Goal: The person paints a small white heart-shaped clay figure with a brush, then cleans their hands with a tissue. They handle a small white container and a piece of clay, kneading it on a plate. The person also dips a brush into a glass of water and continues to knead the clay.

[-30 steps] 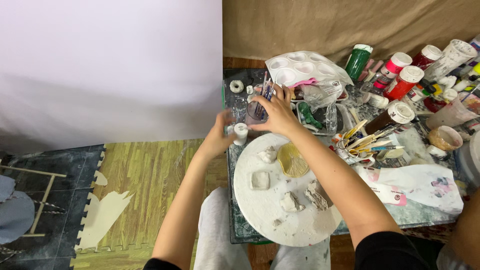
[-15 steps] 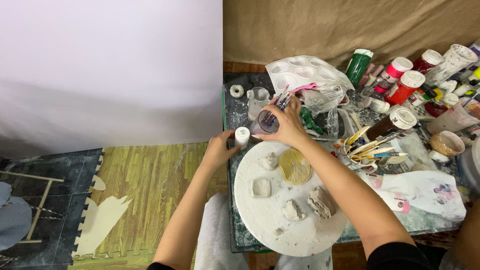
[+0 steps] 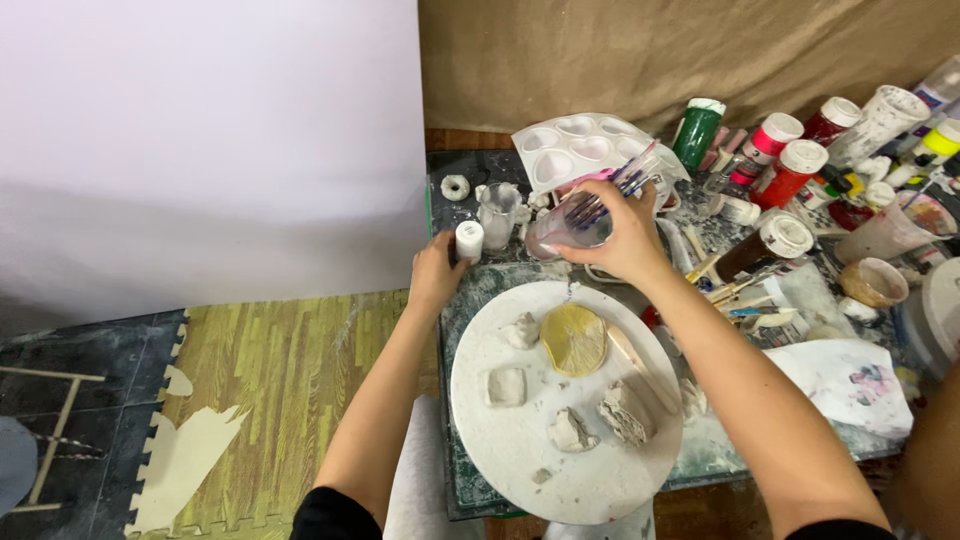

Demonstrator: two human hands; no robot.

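Right hand [image 3: 622, 232] grips tilted clear plastic cup [image 3: 566, 228] holding brushes over round white board [image 3: 520, 440] with yellow clay disc [image 3: 573, 339]; left hand [image 3: 437, 270] closed on small white cylindrical bottle [image 3: 469, 240].

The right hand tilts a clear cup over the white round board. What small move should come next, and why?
Probably tip the cup a little further, slowly, over the yellow disc. The right hand holds it tilted with its mouth toward the board, and a thin stream seems to fall just above the disc. The left hand holds a small white bottle at the table edge.
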